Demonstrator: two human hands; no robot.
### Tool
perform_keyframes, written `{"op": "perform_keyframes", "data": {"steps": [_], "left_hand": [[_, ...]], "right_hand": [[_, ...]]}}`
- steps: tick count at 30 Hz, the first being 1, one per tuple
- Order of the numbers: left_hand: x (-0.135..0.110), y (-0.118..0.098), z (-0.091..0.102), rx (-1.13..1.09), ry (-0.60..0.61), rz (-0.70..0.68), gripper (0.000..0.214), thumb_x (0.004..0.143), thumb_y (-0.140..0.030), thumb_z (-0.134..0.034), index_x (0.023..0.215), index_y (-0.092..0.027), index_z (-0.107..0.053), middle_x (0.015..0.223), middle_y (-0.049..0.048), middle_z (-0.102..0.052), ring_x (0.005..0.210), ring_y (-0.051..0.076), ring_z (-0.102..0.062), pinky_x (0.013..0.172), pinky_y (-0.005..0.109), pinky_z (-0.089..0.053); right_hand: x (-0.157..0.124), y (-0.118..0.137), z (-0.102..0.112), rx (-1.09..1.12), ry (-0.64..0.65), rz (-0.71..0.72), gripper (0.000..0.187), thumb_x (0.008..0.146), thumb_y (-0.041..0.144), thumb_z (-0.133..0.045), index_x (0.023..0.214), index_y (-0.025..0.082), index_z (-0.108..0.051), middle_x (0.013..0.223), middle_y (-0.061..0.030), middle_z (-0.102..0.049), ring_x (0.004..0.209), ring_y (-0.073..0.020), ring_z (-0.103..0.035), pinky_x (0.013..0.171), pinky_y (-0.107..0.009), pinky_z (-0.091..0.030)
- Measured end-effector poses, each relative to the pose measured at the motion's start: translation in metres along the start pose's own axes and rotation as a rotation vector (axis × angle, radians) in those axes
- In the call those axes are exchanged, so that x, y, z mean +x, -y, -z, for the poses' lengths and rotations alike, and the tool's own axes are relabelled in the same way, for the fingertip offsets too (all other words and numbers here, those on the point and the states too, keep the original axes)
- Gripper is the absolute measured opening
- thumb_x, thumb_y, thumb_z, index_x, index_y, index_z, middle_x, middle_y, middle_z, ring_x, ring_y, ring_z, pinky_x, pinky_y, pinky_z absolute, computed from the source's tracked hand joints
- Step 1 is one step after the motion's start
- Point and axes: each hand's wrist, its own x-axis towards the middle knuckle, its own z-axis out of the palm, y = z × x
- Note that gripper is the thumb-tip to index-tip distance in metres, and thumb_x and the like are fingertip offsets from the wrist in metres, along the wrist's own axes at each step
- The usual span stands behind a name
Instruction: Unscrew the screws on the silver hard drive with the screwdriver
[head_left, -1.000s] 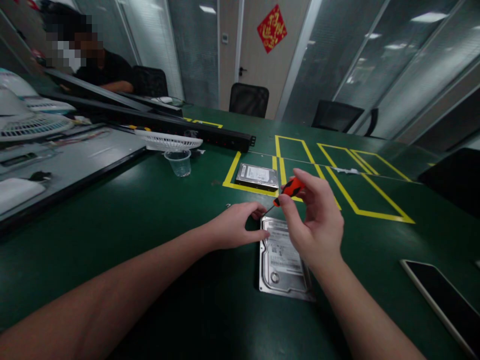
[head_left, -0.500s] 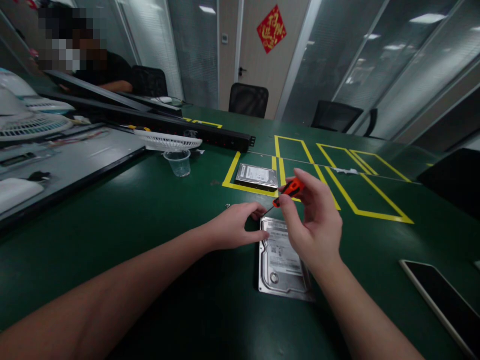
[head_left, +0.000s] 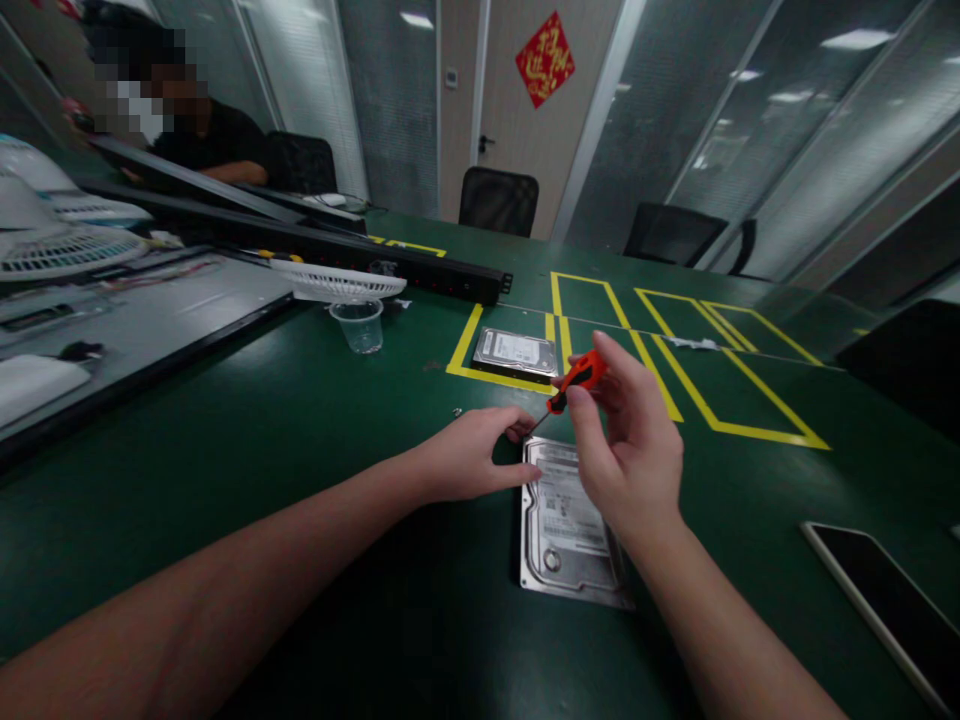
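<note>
Head view, hard drive (head_left: 566,530) lying flat on the green desk (head_left: 300,420), left hand (head_left: 469,455) fingers curled round its far left corner, right hand (head_left: 626,455) fingers pinching an orange screwdriver (head_left: 577,377), tip down at that corner, second drive (head_left: 516,352) beyond inside yellow tape, phone (head_left: 885,600) at right

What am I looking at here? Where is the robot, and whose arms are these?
There is no robot: these are a person's two bare arms, filmed by a camera worn on their head, looking forward and down. On the dark green table lies a silver metal hard drive. The right hand pinches an orange-handled screwdriver, its tip pointing down toward the drive's far corner. The left hand rests against that corner; whether it grips is unclear. Farther off lie a second silver hard drive inside a yellow tape outline, a clear plastic cup, and a dark flat phone at the right.
</note>
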Motion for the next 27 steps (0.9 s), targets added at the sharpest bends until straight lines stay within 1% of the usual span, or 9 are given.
{"op": "perform_keyframes", "data": {"steps": [5, 9, 11, 13, 17, 19, 23, 25, 27], "left_hand": [[0.0002, -0.0006, 0.0009, 0.001, 0.009, 0.008, 0.046, 0.089, -0.036, -0.086, 0.126, -0.017, -0.068, 0.119, 0.0122, -0.077, 0.111, 0.03, -0.074, 0.098, 0.045, -0.06], [-0.0003, 0.0007, 0.0005, 0.004, 0.014, 0.002, 0.047, 0.089, -0.037, -0.085, 0.127, -0.017, -0.067, 0.12, 0.0121, -0.077, 0.111, 0.03, -0.073, 0.098, 0.046, -0.059], [-0.0009, 0.0011, 0.0005, 0.029, 0.011, 0.006, 0.048, 0.089, -0.039, -0.085, 0.128, -0.018, -0.067, 0.122, 0.0124, -0.076, 0.114, 0.031, -0.072, 0.1, 0.046, -0.059], [-0.0015, 0.0009, 0.0007, 0.058, 0.003, 0.014, 0.049, 0.089, -0.04, -0.085, 0.13, -0.019, -0.067, 0.123, 0.0124, -0.075, 0.117, 0.031, -0.07, 0.103, 0.047, -0.058], [-0.0019, 0.0, 0.0014, 0.073, 0.01, 0.034, 0.051, 0.089, -0.04, -0.084, 0.131, -0.017, -0.067, 0.124, 0.0132, -0.074, 0.119, 0.032, -0.069, 0.105, 0.048, -0.056], [-0.0017, -0.0002, 0.0014, 0.064, 0.02, 0.048, 0.053, 0.089, -0.041, -0.085, 0.132, -0.016, -0.066, 0.126, 0.0144, -0.074, 0.119, 0.032, -0.07, 0.105, 0.048, -0.056], [-0.0014, -0.0005, 0.0014, 0.042, 0.026, 0.054, 0.055, 0.089, -0.042, -0.085, 0.133, -0.016, -0.065, 0.128, 0.0148, -0.074, 0.119, 0.031, -0.071, 0.105, 0.047, -0.057], [-0.0015, -0.0012, 0.0016, 0.04, 0.029, 0.056, 0.055, 0.089, -0.042, -0.085, 0.133, -0.016, -0.065, 0.128, 0.0145, -0.074, 0.119, 0.031, -0.071, 0.105, 0.047, -0.057], [-0.0019, -0.0021, 0.0018, 0.043, 0.031, 0.058, 0.054, 0.089, -0.042, -0.084, 0.134, -0.017, -0.065, 0.129, 0.0143, -0.074, 0.119, 0.031, -0.071, 0.105, 0.048, -0.057]], "right_hand": [[0.0009, -0.0008, 0.0004, -0.03, -0.017, 0.004, 0.054, 0.1, 0.025, -0.068, 0.152, 0.036, -0.058, 0.131, -0.0077, -0.073, 0.106, -0.0249, -0.075, 0.093, -0.05, -0.068], [0.0009, 0.0038, 0.0012, 0.038, 0.022, -0.03, 0.053, 0.104, 0.024, -0.06, 0.155, 0.036, -0.054, 0.142, -0.0079, -0.07, 0.116, -0.0251, -0.075, 0.103, -0.052, -0.067], [0.001, 0.0041, 0.0013, 0.068, 0.033, -0.029, 0.052, 0.105, 0.024, -0.058, 0.155, 0.036, -0.054, 0.145, -0.008, -0.069, 0.12, -0.0257, -0.075, 0.106, -0.052, -0.066], [0.0013, 0.002, 0.0014, 0.049, 0.007, -0.011, 0.051, 0.102, 0.024, -0.064, 0.151, 0.035, -0.057, 0.14, -0.008, -0.071, 0.118, -0.0264, -0.075, 0.103, -0.052, -0.067], [0.0024, -0.0025, 0.0019, -0.028, -0.058, 0.016, 0.051, 0.095, 0.026, -0.076, 0.143, 0.034, -0.063, 0.126, -0.0066, -0.073, 0.105, -0.0248, -0.076, 0.094, -0.049, -0.068], [0.0025, -0.0017, 0.0019, -0.017, -0.05, 0.003, 0.051, 0.097, 0.026, -0.073, 0.146, 0.034, -0.061, 0.129, -0.0071, -0.072, 0.106, -0.0245, -0.076, 0.096, -0.049, -0.068], [0.0019, 0.0021, 0.0012, 0.05, -0.024, -0.028, 0.049, 0.104, 0.025, -0.06, 0.152, 0.033, -0.058, 0.147, -0.0091, -0.067, 0.122, -0.0261, -0.074, 0.105, -0.051, -0.066], [0.0018, 0.002, 0.0009, 0.044, -0.039, -0.018, 0.048, 0.103, 0.023, -0.061, 0.151, 0.033, -0.059, 0.144, -0.0086, -0.069, 0.12, -0.0256, -0.075, 0.104, -0.05, -0.067], [0.0021, 0.0002, 0.0009, 0.011, -0.082, 0.001, 0.05, 0.1, 0.023, -0.067, 0.148, 0.034, -0.06, 0.135, -0.0074, -0.072, 0.113, -0.0246, -0.076, 0.099, -0.048, -0.068]]}}
